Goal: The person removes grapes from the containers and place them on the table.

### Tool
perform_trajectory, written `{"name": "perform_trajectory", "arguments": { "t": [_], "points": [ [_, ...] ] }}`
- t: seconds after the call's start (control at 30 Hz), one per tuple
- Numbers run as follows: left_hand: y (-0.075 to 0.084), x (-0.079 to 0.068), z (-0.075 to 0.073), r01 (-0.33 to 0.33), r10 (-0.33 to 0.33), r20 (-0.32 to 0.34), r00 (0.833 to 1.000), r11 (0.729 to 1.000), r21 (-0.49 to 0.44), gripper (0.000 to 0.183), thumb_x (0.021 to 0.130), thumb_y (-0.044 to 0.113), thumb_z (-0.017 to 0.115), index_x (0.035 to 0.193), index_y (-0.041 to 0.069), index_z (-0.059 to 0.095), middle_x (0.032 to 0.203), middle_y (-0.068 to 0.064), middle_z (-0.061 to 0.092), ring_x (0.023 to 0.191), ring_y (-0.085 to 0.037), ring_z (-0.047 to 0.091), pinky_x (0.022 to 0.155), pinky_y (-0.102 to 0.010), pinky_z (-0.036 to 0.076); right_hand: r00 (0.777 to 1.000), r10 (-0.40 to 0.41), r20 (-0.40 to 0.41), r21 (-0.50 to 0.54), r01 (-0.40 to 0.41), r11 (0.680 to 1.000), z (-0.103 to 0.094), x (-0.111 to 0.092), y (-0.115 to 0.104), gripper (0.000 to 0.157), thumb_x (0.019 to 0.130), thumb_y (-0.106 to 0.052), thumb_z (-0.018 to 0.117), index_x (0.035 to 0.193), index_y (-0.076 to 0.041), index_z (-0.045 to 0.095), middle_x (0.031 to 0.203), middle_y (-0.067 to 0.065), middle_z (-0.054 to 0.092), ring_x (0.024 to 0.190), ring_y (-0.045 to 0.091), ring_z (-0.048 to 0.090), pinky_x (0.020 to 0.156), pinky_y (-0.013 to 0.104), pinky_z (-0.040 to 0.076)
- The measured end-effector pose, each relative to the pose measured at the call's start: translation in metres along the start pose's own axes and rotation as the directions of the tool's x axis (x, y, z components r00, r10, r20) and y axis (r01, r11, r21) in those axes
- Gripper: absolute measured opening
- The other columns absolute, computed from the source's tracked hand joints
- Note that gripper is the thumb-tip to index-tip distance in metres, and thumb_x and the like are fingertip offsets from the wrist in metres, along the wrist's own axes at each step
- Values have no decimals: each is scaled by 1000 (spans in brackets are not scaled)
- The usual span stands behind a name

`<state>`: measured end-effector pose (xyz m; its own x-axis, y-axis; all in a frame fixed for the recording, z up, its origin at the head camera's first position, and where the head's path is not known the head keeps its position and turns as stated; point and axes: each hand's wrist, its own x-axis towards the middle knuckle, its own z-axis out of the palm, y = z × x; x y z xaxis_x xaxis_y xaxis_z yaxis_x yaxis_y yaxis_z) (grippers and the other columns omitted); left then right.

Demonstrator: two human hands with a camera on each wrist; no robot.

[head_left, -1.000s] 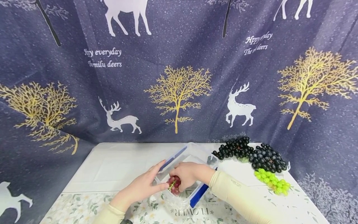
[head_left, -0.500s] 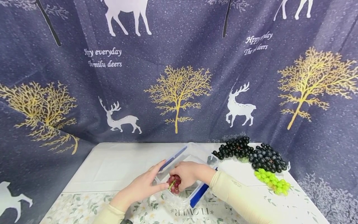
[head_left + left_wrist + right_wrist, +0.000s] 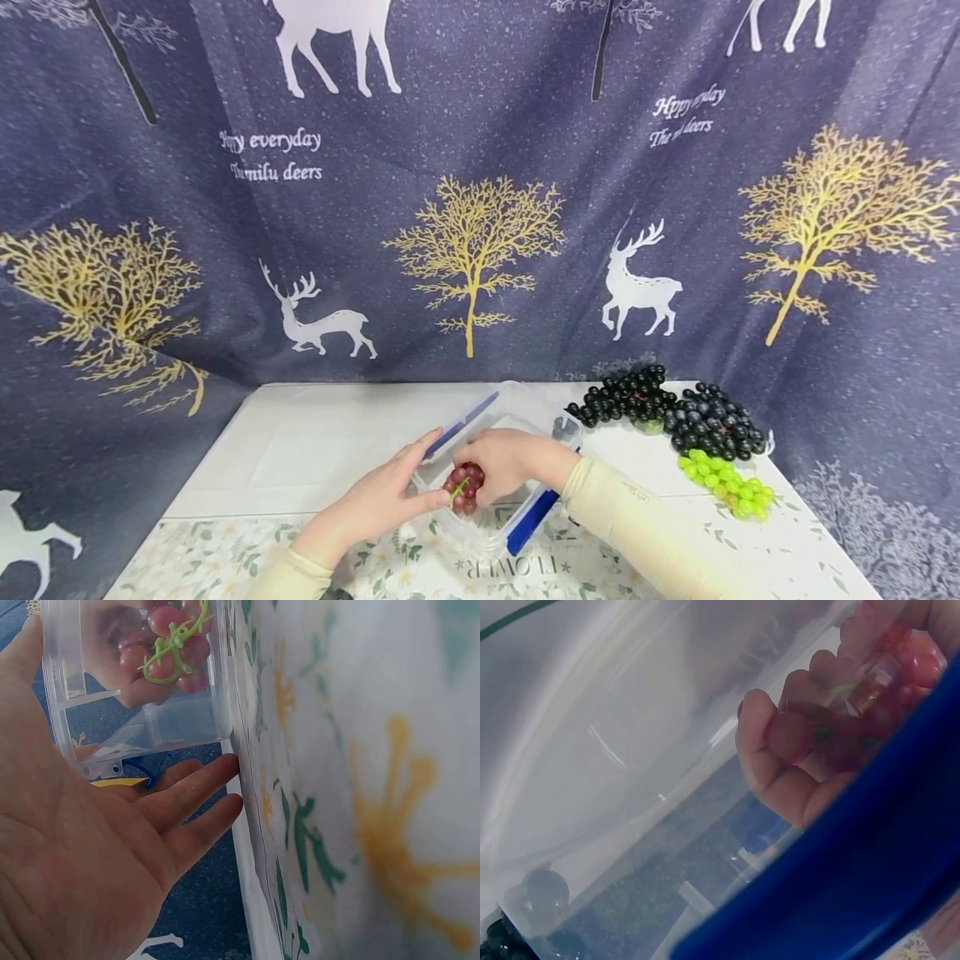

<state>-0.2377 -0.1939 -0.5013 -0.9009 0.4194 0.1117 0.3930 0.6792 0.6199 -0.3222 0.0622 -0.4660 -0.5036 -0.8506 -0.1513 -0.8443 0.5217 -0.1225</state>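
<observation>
A bunch of red grapes [image 3: 463, 487] with a green stem is inside a clear plastic container [image 3: 480, 546] in the middle of the table. My right hand [image 3: 501, 465] reaches into the container and grips the bunch, its curled fingers [image 3: 761, 757] showing through the clear wall in the right wrist view. At the container's left side, my left hand [image 3: 375, 502] rests against the wall with fingers extended. In the left wrist view its palm [image 3: 90, 847] faces the container, and the red grapes [image 3: 166, 622] appear through the plastic.
Two bunches of black grapes [image 3: 626, 396] [image 3: 716, 423] lie at the back right, with a bunch of green grapes [image 3: 727, 485] in front. Blue locking flaps [image 3: 532, 523] stick out from the container's sides. A patterned curtain [image 3: 480, 125] hangs behind the table.
The head view has shifted slightly. My right hand and the red grapes sit a touch higher inside the container; the left hand keeps its place against the wall.
</observation>
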Motion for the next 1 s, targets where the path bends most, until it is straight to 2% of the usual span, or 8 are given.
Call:
{"name": "perform_trajectory", "arguments": {
  "t": [0.13,0.23,0.43,0.63,1.0],
  "points": [
    [-1,0,0,-7,7,2,1000,1000,-7,93,106,59,71,180,27,24,172,-15,45,132,-37,68,100,-64,57,1000,14,20,41,-15,999,-3,-2,1,36,83,-32,92,108,-35,66,94,-19,58,85,3,56,73,23,49],
    [-2,0,1,-13,13,-1,1000,1000,-9,92,106,60,71,180,29,24,172,-15,46,136,-38,66,103,-65,56,999,37,26,61,-39,997,-5,-4,1,36,85,-32,92,111,-37,68,96,-19,58,86,3,57,73,24,50],
    [-5,1,2,-19,19,2,1000,1000,-20,92,106,62,70,180,36,21,173,-14,45,142,-38,63,105,-68,54,999,43,-15,67,-42,997,-6,-8,3,35,82,-33,91,107,-37,67,92,-18,58,79,3,56,68,24,49],
    [-4,0,1,-7,8,8,1000,999,-33,93,105,64,69,180,35,21,173,-13,45,141,-38,63,104,-68,55,998,24,-50,72,-21,997,-6,-9,7,33,81,-34,90,103,-36,65,89,-18,58,76,4,54,66,24,47],
    [-3,0,0,1,-1,12,1000,999,-33,93,106,64,69,180,37,20,175,-13,42,144,-37,61,107,-69,53,997,12,-83,93,-4,996,-10,-13,9,36,81,-28,90,108,-34,68,92,-18,58,78,3,56,66,23,48]
  ]
}}
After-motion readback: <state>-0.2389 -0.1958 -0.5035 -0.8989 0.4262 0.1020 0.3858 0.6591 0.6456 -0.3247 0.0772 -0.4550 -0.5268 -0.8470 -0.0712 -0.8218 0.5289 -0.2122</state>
